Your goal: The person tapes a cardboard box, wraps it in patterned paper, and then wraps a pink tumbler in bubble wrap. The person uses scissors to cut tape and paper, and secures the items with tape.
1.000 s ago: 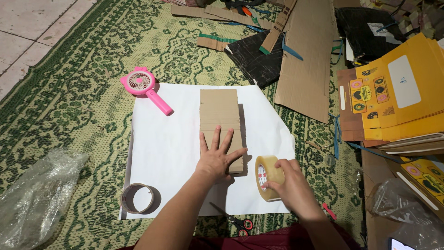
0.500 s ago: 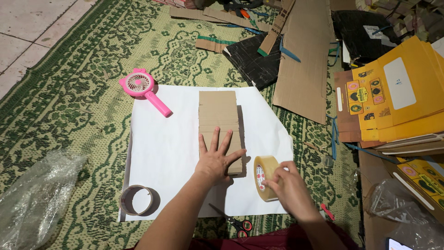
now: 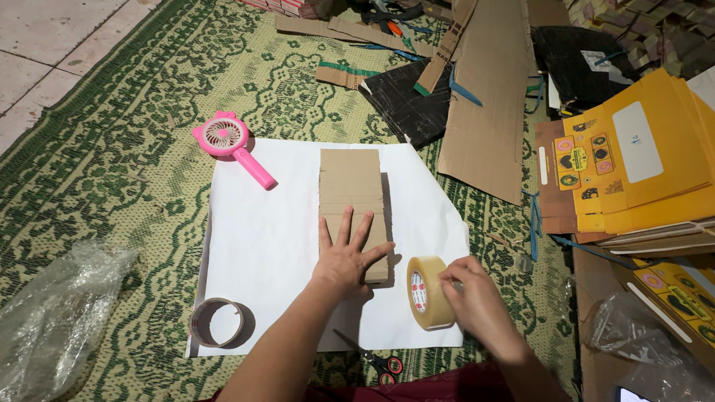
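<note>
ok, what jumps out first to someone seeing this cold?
The big white paper sheet spread on the green patterned mat, with a brown cardboard stack at its middle pressed flat under the left hand. Just right of it, the right hand steadies a clear tape roll on edge. The bright pink handheld fan lies at the sheet's far left corner, and yellow printed cartons are piled at the right.

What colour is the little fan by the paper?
Pink. The handheld fan shows best in the head view, upper left of the white paper.
</note>
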